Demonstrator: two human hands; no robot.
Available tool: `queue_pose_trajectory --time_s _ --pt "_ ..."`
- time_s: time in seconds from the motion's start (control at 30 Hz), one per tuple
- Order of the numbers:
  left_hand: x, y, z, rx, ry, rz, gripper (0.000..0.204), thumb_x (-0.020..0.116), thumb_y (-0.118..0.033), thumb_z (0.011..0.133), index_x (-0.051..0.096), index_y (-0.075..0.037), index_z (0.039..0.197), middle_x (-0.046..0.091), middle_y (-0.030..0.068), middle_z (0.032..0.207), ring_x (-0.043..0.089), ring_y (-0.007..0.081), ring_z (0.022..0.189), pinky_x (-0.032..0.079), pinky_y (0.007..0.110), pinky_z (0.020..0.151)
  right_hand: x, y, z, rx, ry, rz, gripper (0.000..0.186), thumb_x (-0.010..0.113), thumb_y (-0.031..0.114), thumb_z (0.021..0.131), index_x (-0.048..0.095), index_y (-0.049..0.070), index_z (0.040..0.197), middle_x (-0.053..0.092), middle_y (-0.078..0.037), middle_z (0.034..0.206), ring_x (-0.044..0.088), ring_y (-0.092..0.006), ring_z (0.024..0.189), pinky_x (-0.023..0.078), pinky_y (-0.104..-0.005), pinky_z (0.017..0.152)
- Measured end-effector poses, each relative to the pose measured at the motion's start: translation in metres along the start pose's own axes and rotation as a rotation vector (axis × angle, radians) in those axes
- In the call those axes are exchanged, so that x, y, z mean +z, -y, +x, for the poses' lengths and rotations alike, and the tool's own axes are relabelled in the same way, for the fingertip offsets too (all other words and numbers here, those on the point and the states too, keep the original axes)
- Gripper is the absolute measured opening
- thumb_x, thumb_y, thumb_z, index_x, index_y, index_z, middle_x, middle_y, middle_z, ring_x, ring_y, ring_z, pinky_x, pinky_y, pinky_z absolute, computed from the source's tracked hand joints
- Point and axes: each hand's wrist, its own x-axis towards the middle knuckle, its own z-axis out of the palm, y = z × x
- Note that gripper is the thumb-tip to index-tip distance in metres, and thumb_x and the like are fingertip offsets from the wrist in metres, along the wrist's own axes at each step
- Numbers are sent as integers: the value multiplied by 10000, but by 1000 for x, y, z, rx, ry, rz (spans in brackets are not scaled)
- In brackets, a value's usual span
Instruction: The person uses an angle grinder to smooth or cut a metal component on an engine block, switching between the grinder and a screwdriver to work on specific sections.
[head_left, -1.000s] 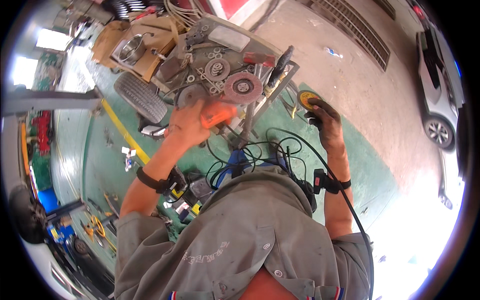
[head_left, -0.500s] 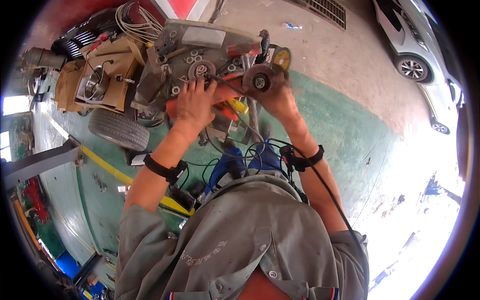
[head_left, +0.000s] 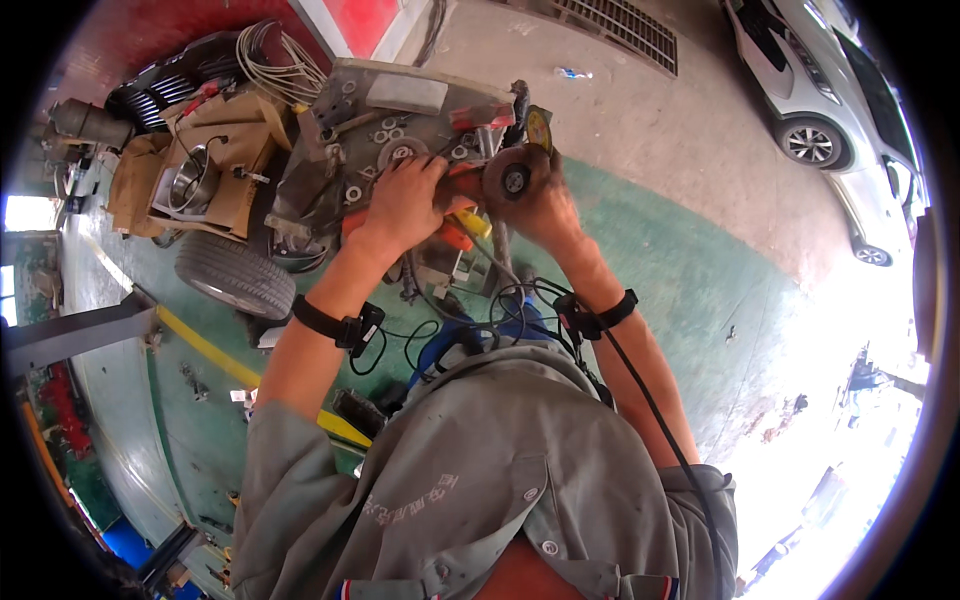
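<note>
An orange angle grinder point(head_left: 463, 186) is between my hands at the near right side of a cluttered metal bench point(head_left: 345, 95). Its round brown grinding disc point(head_left: 514, 181) faces up. My left hand point(head_left: 403, 203) bends over the orange body, fingers closed on it. Cupped round the disc end from the right is my right hand point(head_left: 548, 208), its fingertips partly hidden behind the disc. A yellow-faced disc point(head_left: 540, 130) stands edgewise just beyond the right hand; whether that hand touches it I cannot tell. Below lies a yellow-handled piece point(head_left: 472, 222).
Metal rings, a grey block point(head_left: 407, 95) and a red piece point(head_left: 482, 115) lie on the bench. A cardboard box point(head_left: 215, 175) and a tyre point(head_left: 235, 275) are at left. Black cable point(head_left: 655, 400) runs along my right arm. A silver car point(head_left: 810, 110) stands far right.
My left hand has shifted right along the grinder and its fingers have drawn together over the body. The yellow-faced disc has turned more edgewise. The view has tilted slightly.
</note>
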Motion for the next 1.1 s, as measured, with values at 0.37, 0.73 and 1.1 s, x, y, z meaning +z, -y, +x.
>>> queue_pose_trajectory --time_s 0.37,0.73,1.1 --pt "-10 -15 -33 83 -81 -11 234 718 -125 815 665 -71 1036 637 103 941 608 332 939 477 445 855 -20 1 20 247 209 287 620 890 372 677 651 9 1119 693 -187 1072 652 -368 1039 548 -435 864" --pt "30 -17 -18 154 -150 -180 369 681 -144 784 660 -78 1147 658 103 1116 597 328 1091 471 449 877 31 -22 45 440 167 495 456 684 366 912 667 -23 1150 729 -155 886 703 -173 846 546 -350 733" --pt "51 -8 39 223 -430 -295 263 788 -181 766 678 -91 987 638 144 1044 607 359 1020 477 482 856 -5 -12 51 267 269 7 395 498 370 1006 682 86 1210 721 -220 1013 699 -359 996 529 -403 842"
